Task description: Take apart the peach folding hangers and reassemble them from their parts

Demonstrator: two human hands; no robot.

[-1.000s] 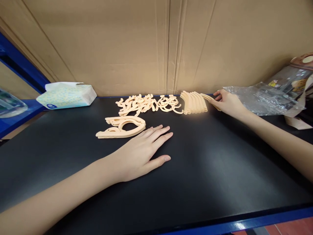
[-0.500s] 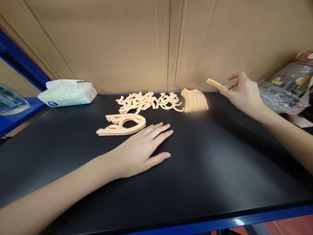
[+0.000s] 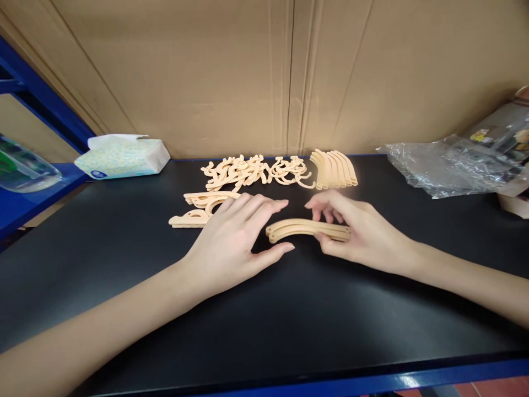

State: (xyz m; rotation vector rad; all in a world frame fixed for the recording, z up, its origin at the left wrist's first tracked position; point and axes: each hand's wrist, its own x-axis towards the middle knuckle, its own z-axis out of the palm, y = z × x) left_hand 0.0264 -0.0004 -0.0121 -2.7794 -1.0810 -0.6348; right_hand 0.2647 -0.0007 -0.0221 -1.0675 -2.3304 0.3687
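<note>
A curved beige plastic hanger arm [image 3: 295, 226], with a groove along its side, is held near the middle of the black table. My right hand [image 3: 351, 229] grips its right end between thumb and fingers. Just left of the piece, my left hand [image 3: 243, 237] has its thumb and fingers apart, holding nothing. Partly hidden behind my left hand lie stacked folding hangers [image 3: 190, 219]. Farther back are a heap of small curved beige parts [image 3: 235, 172], some hook pieces [image 3: 289, 170] and a row of matching hanger arms [image 3: 334, 170].
A tissue pack [image 3: 124, 159] lies at the back left, near a clear bottle [image 3: 25, 165] on the blue frame. Crumpled clear plastic bags [image 3: 446, 165] lie at the back right. A cardboard wall [image 3: 206, 82] closes off the back of the black table [image 3: 330, 320].
My right hand has brought the hanger arm from the back right to the middle, beside my left hand. My left hand has risen slightly, its thumb and fingers facing the piece.
</note>
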